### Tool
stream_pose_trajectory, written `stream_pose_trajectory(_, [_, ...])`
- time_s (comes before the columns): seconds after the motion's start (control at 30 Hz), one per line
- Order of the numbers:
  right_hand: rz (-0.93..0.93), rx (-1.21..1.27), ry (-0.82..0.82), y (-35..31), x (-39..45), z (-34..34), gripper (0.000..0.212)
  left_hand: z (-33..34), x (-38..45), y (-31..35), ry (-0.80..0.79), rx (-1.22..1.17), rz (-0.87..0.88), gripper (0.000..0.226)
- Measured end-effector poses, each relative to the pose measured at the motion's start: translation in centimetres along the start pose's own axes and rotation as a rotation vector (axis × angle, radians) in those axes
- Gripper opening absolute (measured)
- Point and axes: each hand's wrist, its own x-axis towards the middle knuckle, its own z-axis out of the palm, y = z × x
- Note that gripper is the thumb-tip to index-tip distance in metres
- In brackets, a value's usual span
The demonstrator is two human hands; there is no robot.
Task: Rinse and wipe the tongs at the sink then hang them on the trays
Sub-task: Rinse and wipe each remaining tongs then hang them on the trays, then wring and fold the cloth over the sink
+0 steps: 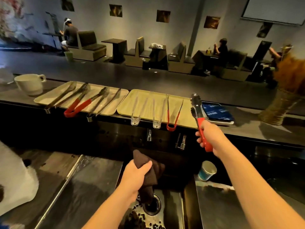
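Note:
My right hand [208, 136] grips red-handled metal tongs [196, 106] by the handle, tips raised over the right edge of the right tan tray [145, 98]. On that tray hang two clear plastic tongs [135, 113] and open red-handled tongs [173, 113], their ends over the front edge. The left tan tray [115, 95] holds several more tongs, one pair red-handled [77, 106]. My left hand [138, 172] clutches a dark brown cloth [148, 177] above the sink [171, 210], near the drain.
Two taps [180, 142] stand behind the sink. A blue paper cup [207, 170] lies on the sink's right ledge. On the counter are a white mug [30, 84], a blue-printed tray [217, 112] and a woven vase [279, 109]. People sit at booths beyond.

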Motion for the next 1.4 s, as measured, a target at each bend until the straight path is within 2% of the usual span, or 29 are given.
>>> stream_pose_trajectory(0.2, [-0.025,-0.702,-0.007,-2.4,4.9,1.0,0.026,0.2,0.9,-0.2,-0.005,0.033,-0.022,0.028])
stream_pose_trajectory(0.33, [-0.138,-1.012,0.056,-2.5,6.0,2.3,0.029,-1.0,1.5,-0.3,0.006,0.036,-0.035,0.029])
stream_pose_trajectory(0.53, [-0.201,-1.192,0.233,-2.6,7.4,3.5,0.045,-2.8,1.9,0.1,0.034,0.019,-0.038,0.024])
stream_pose_trajectory(0.63, [-0.245,-1.331,0.367,-2.7,7.0,3.6,0.073,-3.4,1.8,0.5,0.034,0.014,-0.015,0.023])
stream_pose_trajectory(0.67, [-0.294,-1.355,0.423,-2.9,6.5,3.9,0.077,-3.6,1.7,0.6,0.037,0.006,-0.007,0.021])
stream_pose_trajectory(0.7, [-0.370,-1.355,0.465,-3.0,5.8,4.5,0.072,-4.0,1.5,0.7,0.045,0.000,0.001,0.020])
stream_pose_trajectory(0.77, [-0.540,-1.294,0.484,-2.9,4.2,5.9,0.050,-4.7,1.1,0.7,0.059,-0.015,0.016,0.018])
stream_pose_trajectory(0.83, [-0.620,-1.205,0.384,-2.3,2.4,7.5,0.034,-5.4,0.7,0.7,0.072,-0.040,0.016,0.017])
stream_pose_trajectory(0.9, [-0.618,-1.103,0.177,-1.6,0.1,9.3,0.027,-6.3,0.2,0.6,0.100,-0.075,0.002,0.018])
stream_pose_trajectory(1.0, [-0.550,-0.859,-0.139,-0.2,-3.2,12.3,0.022,-8.1,-0.6,0.4,0.128,-0.106,0.000,0.018])
stream_pose_trajectory(1.1, [-0.535,-0.687,-0.340,1.6,-6.5,15.9,0.021,-10.1,-1.8,0.4,0.148,-0.118,-0.001,0.019])
stream_pose_trajectory(1.2, [-0.579,-0.659,-0.513,4.0,-10.3,20.5,0.021,-14.0,-3.8,0.0,0.214,-0.169,-0.019,0.014])
stream_pose_trajectory(1.27, [-0.597,-0.663,-0.565,5.3,-12.0,22.8,0.022,-15.9,-4.7,-0.3,0.265,-0.205,-0.035,0.008])
stream_pose_trajectory(1.4, [-0.623,-0.706,-0.752,7.4,-16.4,29.2,0.019,-22.2,-8.4,-1.3,0.409,-0.273,-0.019,0.015])
